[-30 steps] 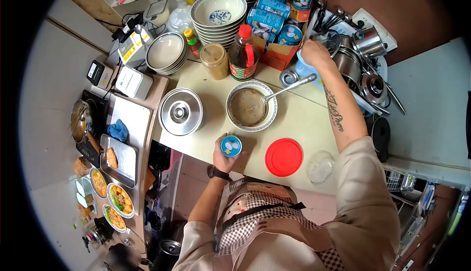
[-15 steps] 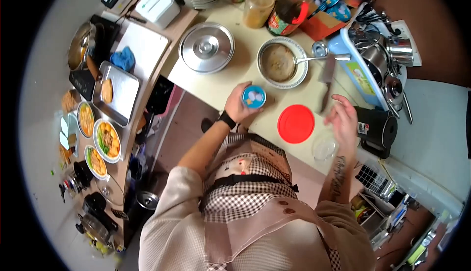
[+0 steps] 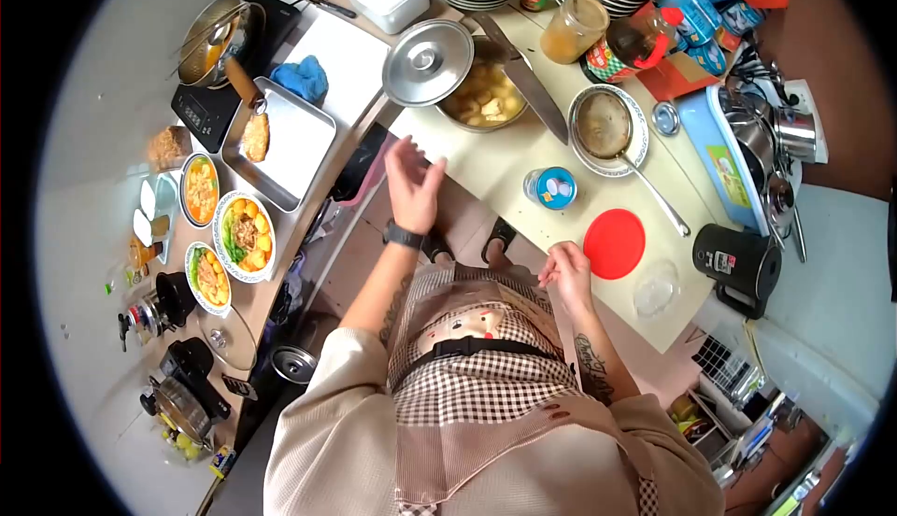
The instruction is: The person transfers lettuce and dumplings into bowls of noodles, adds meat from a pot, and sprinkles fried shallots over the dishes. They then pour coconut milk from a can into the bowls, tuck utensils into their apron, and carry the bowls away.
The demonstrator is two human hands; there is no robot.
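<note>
My left hand [image 3: 414, 183] is open and empty, fingers apart, over the gap between the two counters. Near the table's front edge, my right hand [image 3: 566, 273] has curled fingers beside a red round lid [image 3: 614, 244]; whether anything small is in it is unclear. A can with a blue top [image 3: 551, 188] stands upright on the table. Behind it a pot of chunks in liquid [image 3: 486, 96] is partly covered by its tilted metal lid [image 3: 428, 62]. A large knife [image 3: 534, 89] rests across the pot's right side. A patterned bowl [image 3: 638, 133] holds a ladle [image 3: 659, 200].
Filled bowls [image 3: 247, 236], a metal tray [image 3: 308, 166] with a fried piece and a blue cloth [image 3: 301, 78] occupy the left counter. A clear round container [image 3: 656, 290], black kettle [image 3: 736, 269] and blue utensil basket [image 3: 729, 156] are at right. Jars [image 3: 574, 28] stand behind.
The can has left my left hand and stands on the table. The pot is now partly uncovered, and the knife lies across it. My right hand has moved left. The view has shifted.
</note>
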